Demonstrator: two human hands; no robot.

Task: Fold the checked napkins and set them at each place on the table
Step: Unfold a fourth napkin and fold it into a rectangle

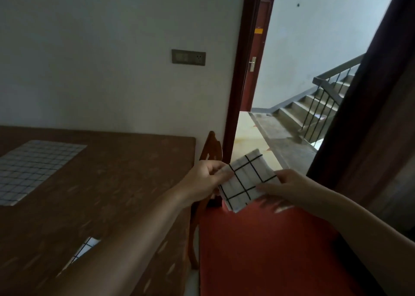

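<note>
A folded white napkin with a black check (246, 180) is held in the air above a red chair seat, to the right of the table's edge. My left hand (205, 177) pinches its left corner. My right hand (281, 184) pinches its right edge. A second checked napkin (86, 247) lies on the brown table (116, 183) near the front, mostly hidden under my left forearm. A larger grey checked cloth (31, 167) lies flat at the table's far left.
A wooden chair with a red seat (265, 246) stands at the table's right end. An open doorway behind it leads to a landing and stairs (314, 109). A dark door edge (359, 115) rises at the right.
</note>
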